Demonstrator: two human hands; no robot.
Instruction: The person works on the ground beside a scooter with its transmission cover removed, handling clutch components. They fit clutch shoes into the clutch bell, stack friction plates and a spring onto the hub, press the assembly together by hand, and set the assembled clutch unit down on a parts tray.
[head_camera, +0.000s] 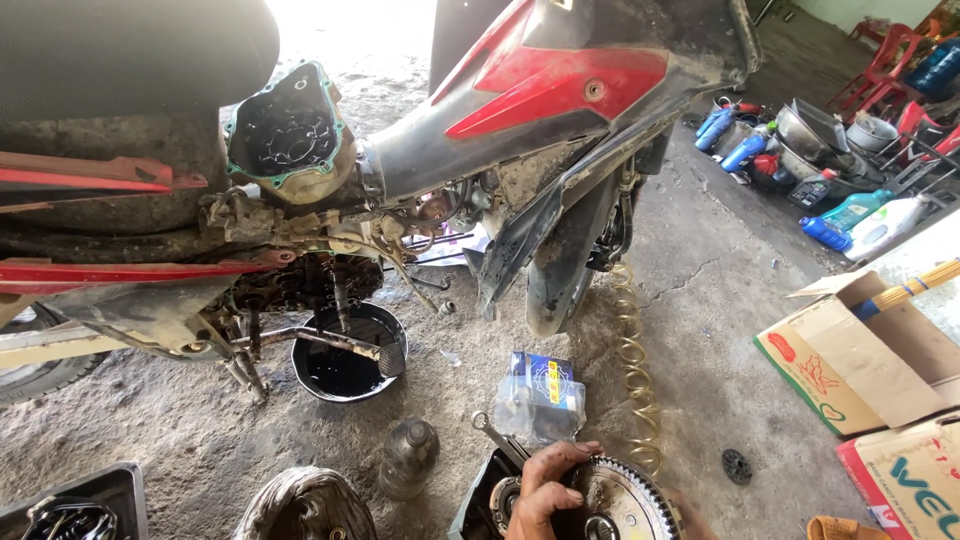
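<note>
The person's left hand (542, 492) is closed over the rim of a round toothed gear (622, 500) at the bottom edge of the view, fingers curled across its top. The gear rests over a dark tray (478, 500) on the concrete floor (720, 300). Only a sliver of the right hand (690, 512) shows behind the gear, and its grip cannot be told.

The gear looks oily, so it could slip from the fingers and strike the tray or the wrench (497, 436) just beside it. The black pan (345, 362) of dark oil under the open motorcycle engine (305, 280) sits near; a knock would likely spill it. Grit from the dusty floor could also get onto the gear's teeth.

A small blue and yellow box in a clear bag (540, 395) lies just beyond the hand. At the right stand 2 cardboard cartons (850, 360), brown with red and green marks. Blue, white and teal bottles (850, 220) line the far wall.
</note>
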